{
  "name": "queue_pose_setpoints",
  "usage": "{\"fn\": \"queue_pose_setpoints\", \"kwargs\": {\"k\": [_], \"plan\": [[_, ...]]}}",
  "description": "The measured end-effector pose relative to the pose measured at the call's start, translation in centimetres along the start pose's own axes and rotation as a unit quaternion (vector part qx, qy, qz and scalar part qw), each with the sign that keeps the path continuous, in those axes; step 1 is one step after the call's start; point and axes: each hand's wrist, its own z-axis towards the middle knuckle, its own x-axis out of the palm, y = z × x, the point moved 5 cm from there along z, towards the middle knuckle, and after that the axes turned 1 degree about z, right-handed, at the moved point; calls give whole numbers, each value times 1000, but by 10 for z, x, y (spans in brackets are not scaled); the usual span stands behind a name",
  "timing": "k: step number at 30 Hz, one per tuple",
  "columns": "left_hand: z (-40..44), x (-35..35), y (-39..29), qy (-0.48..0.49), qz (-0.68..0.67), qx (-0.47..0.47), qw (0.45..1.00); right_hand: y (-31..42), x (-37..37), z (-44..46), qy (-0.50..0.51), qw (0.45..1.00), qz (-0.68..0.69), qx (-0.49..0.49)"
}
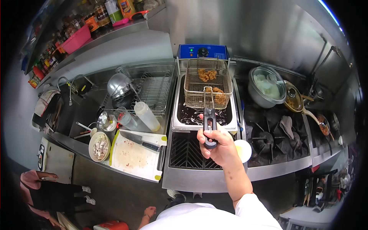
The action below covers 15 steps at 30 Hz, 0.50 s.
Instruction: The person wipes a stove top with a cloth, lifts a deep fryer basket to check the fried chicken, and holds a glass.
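My right hand (218, 143) is closed around the black handle (209, 124) of a wire fry basket (191, 92). The basket is above the dark oil in a deep fryer (176, 115), towards its blue control panel (188, 51). Two clumps of browned fried food (207, 75) lie inside the mesh. Low in the view, beside my white shirt, hangs my left hand (150, 211), its fingers curled with nothing visible in them. A small white bowl (243, 150) with something pale yellow sits partly behind my right wrist.
Left of the fryer lies a cutting board (132, 155) with a knife (140, 141), beside a bowl of floury pieces (100, 147) and a squeeze bottle (146, 116). Gas burners (264, 140) and a lidded pot (264, 92) are at right. Another person (46, 195) stands lower left.
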Motion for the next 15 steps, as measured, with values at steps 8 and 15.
{"fn": "queue_pose_setpoints", "kwargs": {"k": [8,15], "plan": [[-28,-4,1,-22,-15,-27,999,-67,-10,-53,26,997,-31,59],[-10,-3,-1,-10,-23,-19,1000,-87,-64,-56,-49,997,-46,36]]}}
